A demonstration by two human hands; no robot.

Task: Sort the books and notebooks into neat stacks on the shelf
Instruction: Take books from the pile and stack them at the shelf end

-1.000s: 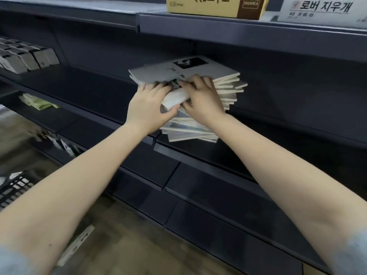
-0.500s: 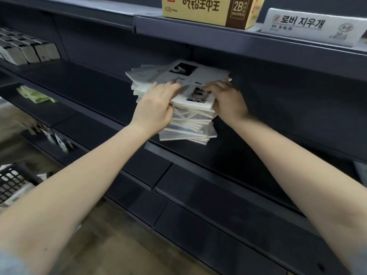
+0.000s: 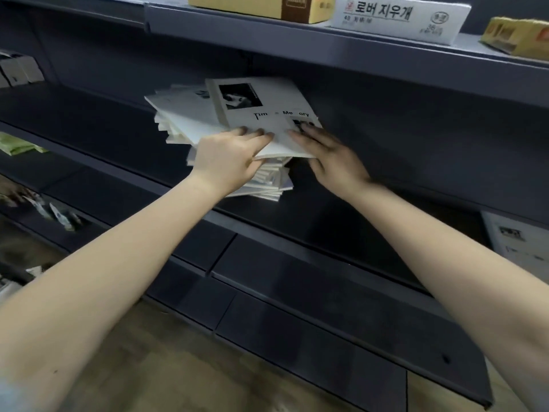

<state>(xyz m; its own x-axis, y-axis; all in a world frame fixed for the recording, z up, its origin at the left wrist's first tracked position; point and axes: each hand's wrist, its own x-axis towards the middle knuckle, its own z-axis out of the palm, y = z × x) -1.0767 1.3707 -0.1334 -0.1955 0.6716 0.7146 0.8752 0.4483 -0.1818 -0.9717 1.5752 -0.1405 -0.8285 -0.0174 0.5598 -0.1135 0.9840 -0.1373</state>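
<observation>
An uneven stack of white notebooks [image 3: 269, 185] sits on the dark middle shelf [image 3: 341, 230], with its upper ones fanned out to the left. The top notebook [image 3: 261, 114] has a black photo and printed words on its cover and lies skewed on the pile. My left hand [image 3: 225, 162] holds this notebook's near edge, fingers on the cover and thumb underneath. My right hand [image 3: 332, 159] holds the near right corner of the same notebook, fingers spread on the cover. Both hands hide the front of the stack.
On the shelf above stand a yellow box [image 3: 261, 7], a white box with Korean print [image 3: 398, 19] and a yellow pack [image 3: 517, 37]. Small grey boxes [image 3: 17, 69] and green packets [image 3: 15, 144] lie at the far left. Another white notebook [image 3: 517, 242] lies at the right.
The top notebook has turned on the pile and slid toward me and to the right. My right hand came from the stack's right side to the notebook's near corner.
</observation>
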